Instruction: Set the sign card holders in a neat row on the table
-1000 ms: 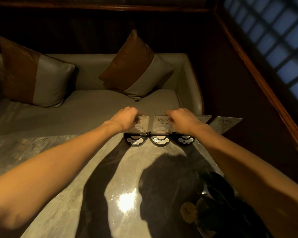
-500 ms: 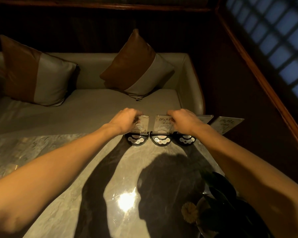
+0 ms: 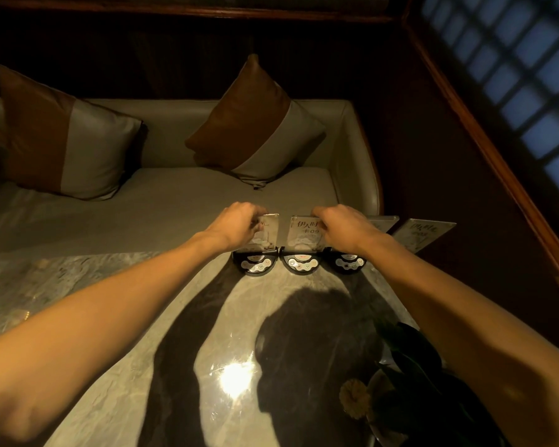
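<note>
Several sign card holders with clear panels on black rounded bases stand side by side at the far edge of the marble table [image 3: 117, 317]. My left hand [image 3: 236, 225] grips the top of the leftmost holder [image 3: 262, 240]. My right hand [image 3: 344, 227] grips the upper right corner of the second holder [image 3: 300, 240], which shows printed characters. The third holder [image 3: 349, 262] is mostly hidden under my right wrist; only its base and a panel corner show. A fourth holder [image 3: 423, 233] stands at the far right, angled.
A potted plant with dark leaves and a yellow flower [image 3: 400, 391] sits at the near right of the table. Beyond the table is a grey sofa [image 3: 175, 201] with two brown-and-grey cushions [image 3: 255, 124]. A wooden wall and lattice window [image 3: 513, 75] run along the right.
Both hands stay on the first two holders. The two panels now stand slightly farther apart, and the view has shifted a little.
</note>
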Demonstrator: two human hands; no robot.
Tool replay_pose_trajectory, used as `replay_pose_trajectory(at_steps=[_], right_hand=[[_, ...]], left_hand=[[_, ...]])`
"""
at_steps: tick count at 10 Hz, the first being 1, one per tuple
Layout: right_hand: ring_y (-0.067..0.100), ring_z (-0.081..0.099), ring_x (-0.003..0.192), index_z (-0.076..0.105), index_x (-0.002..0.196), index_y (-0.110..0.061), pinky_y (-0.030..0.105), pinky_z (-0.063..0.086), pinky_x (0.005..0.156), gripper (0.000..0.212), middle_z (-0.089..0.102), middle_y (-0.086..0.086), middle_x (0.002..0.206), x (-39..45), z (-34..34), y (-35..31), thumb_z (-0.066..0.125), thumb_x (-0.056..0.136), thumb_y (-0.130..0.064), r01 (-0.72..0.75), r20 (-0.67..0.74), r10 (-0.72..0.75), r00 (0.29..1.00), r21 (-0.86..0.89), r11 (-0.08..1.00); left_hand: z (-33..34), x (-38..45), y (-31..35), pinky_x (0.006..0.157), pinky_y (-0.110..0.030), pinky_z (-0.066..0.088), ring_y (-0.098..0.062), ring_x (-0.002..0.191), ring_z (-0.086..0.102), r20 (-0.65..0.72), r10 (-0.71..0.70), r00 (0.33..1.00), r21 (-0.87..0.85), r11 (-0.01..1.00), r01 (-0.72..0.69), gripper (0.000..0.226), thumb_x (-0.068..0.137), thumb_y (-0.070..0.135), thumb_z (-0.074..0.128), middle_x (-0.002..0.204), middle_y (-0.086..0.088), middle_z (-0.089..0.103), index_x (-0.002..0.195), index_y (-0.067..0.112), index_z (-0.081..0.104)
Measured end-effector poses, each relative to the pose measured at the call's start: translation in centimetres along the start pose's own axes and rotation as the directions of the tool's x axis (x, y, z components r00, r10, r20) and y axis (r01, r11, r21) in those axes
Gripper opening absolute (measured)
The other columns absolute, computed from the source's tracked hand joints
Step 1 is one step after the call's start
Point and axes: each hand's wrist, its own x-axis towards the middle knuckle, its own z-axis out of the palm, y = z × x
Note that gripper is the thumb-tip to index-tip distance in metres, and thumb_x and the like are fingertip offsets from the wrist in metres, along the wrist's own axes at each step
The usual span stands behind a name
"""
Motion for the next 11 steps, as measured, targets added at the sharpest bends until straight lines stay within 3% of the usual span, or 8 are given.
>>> replay_pose_trajectory(at_steps=[2, 5, 8, 11], right_hand=[[0.027, 0.067, 0.098, 0.061, 0.116, -0.018, 0.046, 0.057, 0.085, 0.021, 0.071, 0.008, 0.111, 0.0, -0.2, -0.1, 0.058, 0.095, -0.013, -0.007, 0.007, 0.007, 1.0, 0.004, 1.0], [0.025, 0.067, 0.095, 0.06, 0.117, -0.017, 0.044, 0.058, 0.083, 0.022, 0.071, 0.006, 0.109, 0.1, 0.2, 0.0, 0.059, 0.095, -0.013, -0.015, 0.007, 0.015, 1.0, 0.028, 0.999], [0.024, 0.066, 0.095, 0.057, 0.121, -0.018, 0.045, 0.058, 0.082, 0.023, 0.07, 0.006, 0.11, -0.1, 0.3, 0.0, 0.055, 0.098, -0.017, -0.01, 0.013, 0.009, 1.0, 0.024, 1.0], [0.026, 0.064, 0.091, 0.056, 0.115, -0.016, 0.04, 0.054, 0.075, 0.023, 0.068, 0.008, 0.101, -0.2, 0.9, 0.5, 0.056, 0.095, -0.025, 0.023, -0.06, -0.024, 0.998, -0.023, 0.999]], left_hand=[[0.2, 0.0, 0.2, 0.074, -0.029, 0.037, -0.015, 0.083, 0.057, -0.034, 0.009, 0.999, -0.014, 1.0, -0.009, 0.01, 0.098, 0.014, 0.062, 0.089, 0.002, 0.065, 0.094, 0.022, 0.064], [1.0, -0.6, -0.4, 0.075, -0.03, 0.04, -0.026, 0.098, 0.067, -0.096, 0.04, 0.995, -0.031, 0.999, -0.044, 0.013, 0.097, 0.016, 0.062, 0.103, -0.005, 0.074, 0.108, 0.016, 0.07], [0.8, -0.5, -0.4, 0.097, -0.043, 0.049, -0.031, 0.118, 0.061, -0.041, 0.027, 0.999, 0.021, 0.999, -0.026, 0.04, 0.092, 0.016, 0.068, 0.125, -0.009, 0.07, 0.131, 0.015, 0.062], [0.7, -0.3, 0.0, 0.11, -0.05, 0.036, -0.03, 0.133, 0.045, -0.015, -0.023, 1.0, 0.11, 0.994, 0.025, 0.06, 0.089, 0.032, 0.07, 0.143, -0.008, 0.053, 0.144, 0.023, 0.048]])
